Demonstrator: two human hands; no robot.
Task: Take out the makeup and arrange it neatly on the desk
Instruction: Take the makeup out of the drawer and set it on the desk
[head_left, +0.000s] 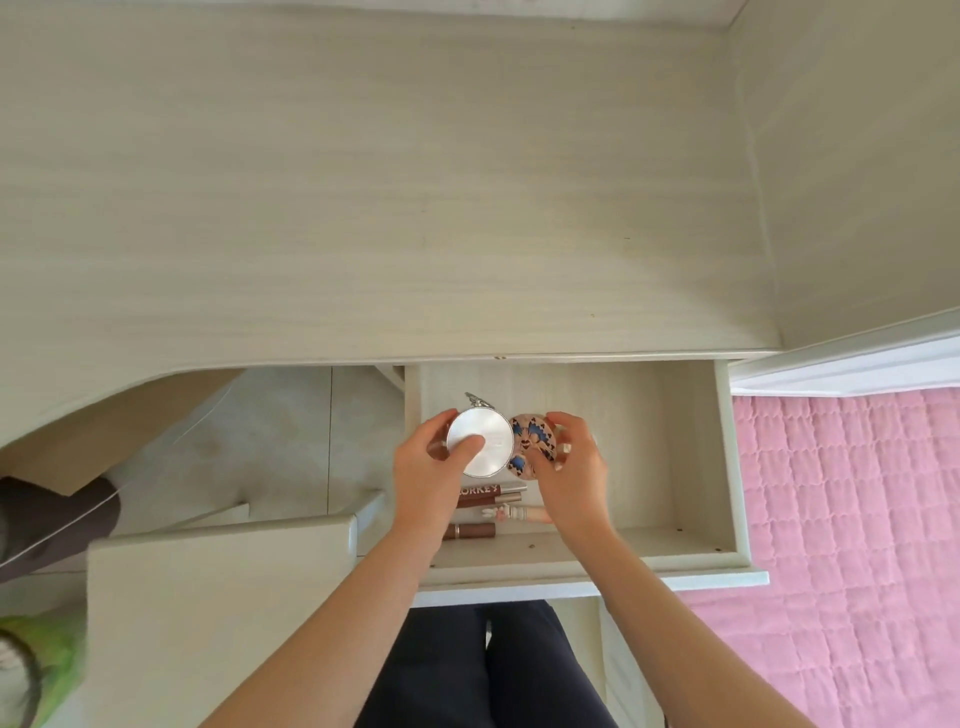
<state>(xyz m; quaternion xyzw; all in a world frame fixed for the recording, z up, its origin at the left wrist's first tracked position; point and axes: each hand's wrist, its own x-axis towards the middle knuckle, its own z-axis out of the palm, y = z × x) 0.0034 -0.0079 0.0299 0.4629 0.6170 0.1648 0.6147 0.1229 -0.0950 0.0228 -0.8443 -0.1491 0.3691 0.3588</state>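
Your left hand curled round a round silver case, with the thumb on its lid. Your right hand curled round a round case with blue shapes. The two cases touched, lids up, over the open drawer. Under your hands, at least three thin tubes lay in the drawer, each pointing left to right. The tabletop was just past the drawer.

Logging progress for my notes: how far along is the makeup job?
Done: the drawer is open. In hand: the left hand grips a silver compact, the right hand a patterned compact. Left: lip tubes lie in the drawer, and no makeup is on the desk yet.
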